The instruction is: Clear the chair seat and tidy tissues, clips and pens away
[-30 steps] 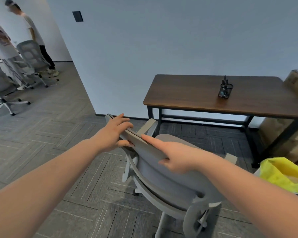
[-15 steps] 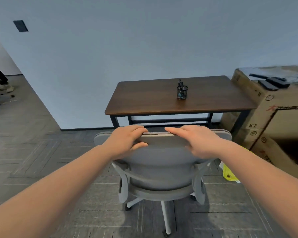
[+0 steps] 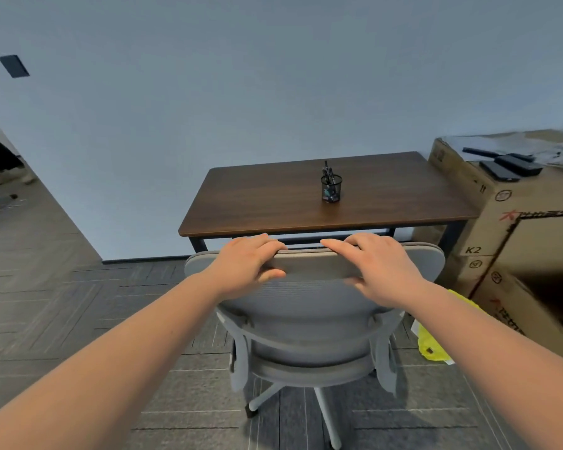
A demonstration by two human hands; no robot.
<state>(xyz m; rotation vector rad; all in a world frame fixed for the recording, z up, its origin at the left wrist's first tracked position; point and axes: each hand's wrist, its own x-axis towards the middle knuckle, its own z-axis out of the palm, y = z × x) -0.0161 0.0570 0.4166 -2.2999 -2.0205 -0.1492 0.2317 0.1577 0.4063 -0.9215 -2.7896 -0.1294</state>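
A grey office chair (image 3: 309, 323) stands in front of me with its back towards me, facing a brown wooden desk (image 3: 267, 203). My left hand (image 3: 247, 264) grips the top edge of the chair back, thumb on my side, fingers over the rim. My right hand (image 3: 381, 271) rests on the same edge further right, fingers laid over the top. The chair seat is hidden behind the backrest. On the desk stands a black mesh pen holder (image 3: 331, 187) with pens in it.
Large cardboard boxes (image 3: 507, 228) stand right of the desk with dark flat objects and papers on top. A yellow plastic bag (image 3: 433, 342) lies on the floor by the chair's right side. A white wall runs behind the desk. A person's legs show at far left.
The chair has swung from a side-on angle to squarely facing the desk. Both hands stayed on the backrest top, and the chair now sits closer to the desk edge.
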